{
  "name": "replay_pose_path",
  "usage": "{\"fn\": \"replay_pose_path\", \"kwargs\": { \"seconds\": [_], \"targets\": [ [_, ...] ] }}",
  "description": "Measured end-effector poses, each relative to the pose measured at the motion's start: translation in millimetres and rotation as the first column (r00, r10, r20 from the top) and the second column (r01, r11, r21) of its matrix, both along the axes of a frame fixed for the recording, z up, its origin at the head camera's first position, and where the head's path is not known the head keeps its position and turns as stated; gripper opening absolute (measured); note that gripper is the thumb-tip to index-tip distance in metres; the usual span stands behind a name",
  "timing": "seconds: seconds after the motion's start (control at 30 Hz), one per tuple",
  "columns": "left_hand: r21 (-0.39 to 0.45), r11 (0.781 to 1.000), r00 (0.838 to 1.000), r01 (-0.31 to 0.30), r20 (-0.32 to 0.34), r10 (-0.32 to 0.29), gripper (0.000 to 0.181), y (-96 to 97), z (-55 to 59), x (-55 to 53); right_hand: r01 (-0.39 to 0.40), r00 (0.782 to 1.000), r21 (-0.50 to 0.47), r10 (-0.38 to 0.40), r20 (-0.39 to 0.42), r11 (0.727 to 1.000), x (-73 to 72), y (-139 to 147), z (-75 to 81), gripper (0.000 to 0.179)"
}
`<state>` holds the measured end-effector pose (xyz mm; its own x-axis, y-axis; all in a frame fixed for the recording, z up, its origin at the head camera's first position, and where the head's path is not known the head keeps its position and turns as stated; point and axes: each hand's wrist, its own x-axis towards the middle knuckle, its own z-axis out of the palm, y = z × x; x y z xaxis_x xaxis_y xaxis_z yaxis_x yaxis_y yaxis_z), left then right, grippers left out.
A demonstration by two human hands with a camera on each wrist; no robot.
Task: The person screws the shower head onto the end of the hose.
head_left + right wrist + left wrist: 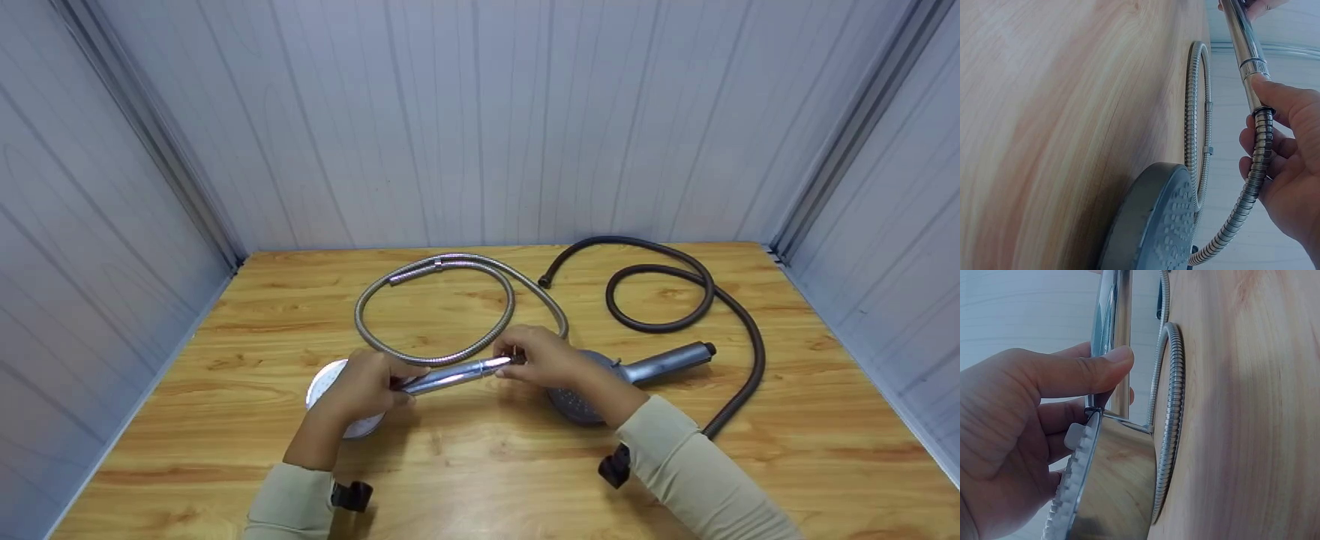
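Observation:
My left hand (364, 386) grips the handle of a chrome shower head (442, 379), thumb on one side and fingers behind. Its round white-faced spray plate lies partly hidden under that hand; the left wrist view shows the nozzles and the shiny back (1120, 484). At the handle's far end, my right hand (544, 356) pinches the smooth metal end nut (1254, 97) of a chrome shower hose (1244, 205). Nut and handle meet in one line, and the ribbed hose bends down from the fingers. How far they are threaded together cannot be seen.
Below my right forearm lies a dark grey shower head (667, 364), partly covered. A dark hose (754, 330) loops over the right side of the wooden table (480, 480). The chrome hose's coil rests behind my hands. Panelled walls (480, 127) close the back and sides.

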<state>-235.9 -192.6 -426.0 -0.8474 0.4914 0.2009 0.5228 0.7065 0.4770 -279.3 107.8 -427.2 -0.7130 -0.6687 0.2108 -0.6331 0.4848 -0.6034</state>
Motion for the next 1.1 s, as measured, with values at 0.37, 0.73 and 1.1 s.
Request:
{"fn": "replay_pose_path", "kwargs": {
  "seconds": [0.37, 0.73, 1.1],
  "targets": [
    [0.007, 1.000, 1.000, 0.006, -0.006, -0.006, 0.041, -0.8, 0.3, 0.4, -0.006, 1.000, 0.016, 0.006, -0.014, 1.000, 0.4, -1.4, 1.3, 0.011],
    [-0.006, 1.000, 0.999, 0.014, -0.029, -0.014, 0.041, -1.7, 1.0, -0.2, 0.014, 1.000, 0.045, -0.014, 0.001, 0.999, 0.3, -2.3, 0.0, 0.012],
    [-0.003, 1.000, 0.999, 0.027, -0.041, -0.027, 0.039, -1.5, 1.6, 0.4, 0.012, 1.000, 0.052, -0.012, -0.005, 0.999, 0.4, -2.3, -1.0, 0.014]
  ]
}}
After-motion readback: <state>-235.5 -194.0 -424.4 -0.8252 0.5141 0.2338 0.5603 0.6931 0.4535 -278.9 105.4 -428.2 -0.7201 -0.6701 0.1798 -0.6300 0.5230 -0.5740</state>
